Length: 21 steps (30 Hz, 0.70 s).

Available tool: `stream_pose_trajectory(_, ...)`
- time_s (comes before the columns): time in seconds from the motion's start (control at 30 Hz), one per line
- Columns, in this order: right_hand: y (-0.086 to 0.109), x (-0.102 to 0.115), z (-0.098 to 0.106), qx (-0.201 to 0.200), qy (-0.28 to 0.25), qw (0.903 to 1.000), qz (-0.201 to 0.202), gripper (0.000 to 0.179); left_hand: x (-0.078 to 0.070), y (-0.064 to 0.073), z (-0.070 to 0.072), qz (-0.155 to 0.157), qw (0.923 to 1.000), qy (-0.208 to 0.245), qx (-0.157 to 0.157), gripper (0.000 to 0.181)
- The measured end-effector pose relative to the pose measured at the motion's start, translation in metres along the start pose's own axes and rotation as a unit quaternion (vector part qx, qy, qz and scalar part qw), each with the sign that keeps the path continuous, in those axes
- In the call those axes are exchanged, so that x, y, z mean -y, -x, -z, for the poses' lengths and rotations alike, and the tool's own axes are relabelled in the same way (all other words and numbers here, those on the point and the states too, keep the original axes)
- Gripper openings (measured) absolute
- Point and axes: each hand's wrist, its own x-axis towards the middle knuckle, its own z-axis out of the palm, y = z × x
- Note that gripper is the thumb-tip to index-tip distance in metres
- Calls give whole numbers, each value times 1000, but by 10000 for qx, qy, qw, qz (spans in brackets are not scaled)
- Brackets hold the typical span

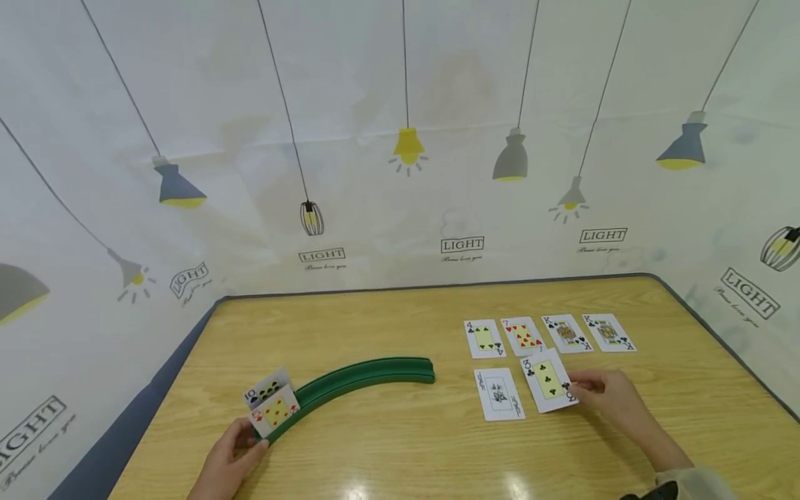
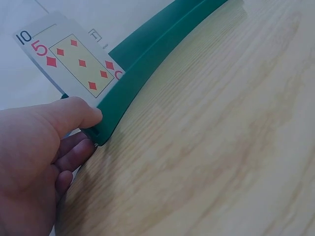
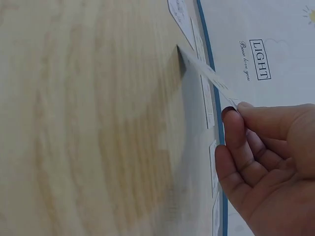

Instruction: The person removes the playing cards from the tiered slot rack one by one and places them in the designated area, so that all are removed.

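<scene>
My left hand (image 1: 230,458) grips the near end of a curved green card holder (image 1: 369,371), thumb in front and fingers behind. Standing in that end of the holder are a five of diamonds (image 1: 276,411) and, partly hidden behind it, a black ten (image 1: 270,385). With thumb and index finger, my right hand (image 1: 609,399) pinches the edge of a three of clubs (image 1: 548,380). In the right wrist view this card (image 3: 209,73) is tilted, its held edge raised off the table. Just left of it lies a joker (image 1: 499,394), face up.
Behind the three lies a row of face-up cards: a four of clubs (image 1: 484,338), a seven of hearts (image 1: 523,336) and two kings (image 1: 567,333). The wooden table (image 1: 387,437) ends at a white printed curtain (image 1: 375,208) at the back and sides.
</scene>
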Motion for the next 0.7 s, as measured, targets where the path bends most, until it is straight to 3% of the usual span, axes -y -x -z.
stream_pose_trajectory(0.23, 1, -4, -5, 135, -277, 9991, -284, 28, 0, 0, -1, -47, 10000, -39, -64, 42)
stream_pose_trajectory(0.7, -8, -10, -6, 351, -102, 9958, -843, 30, -2, 1, 0, 75, 9999, 70, -30, 44)
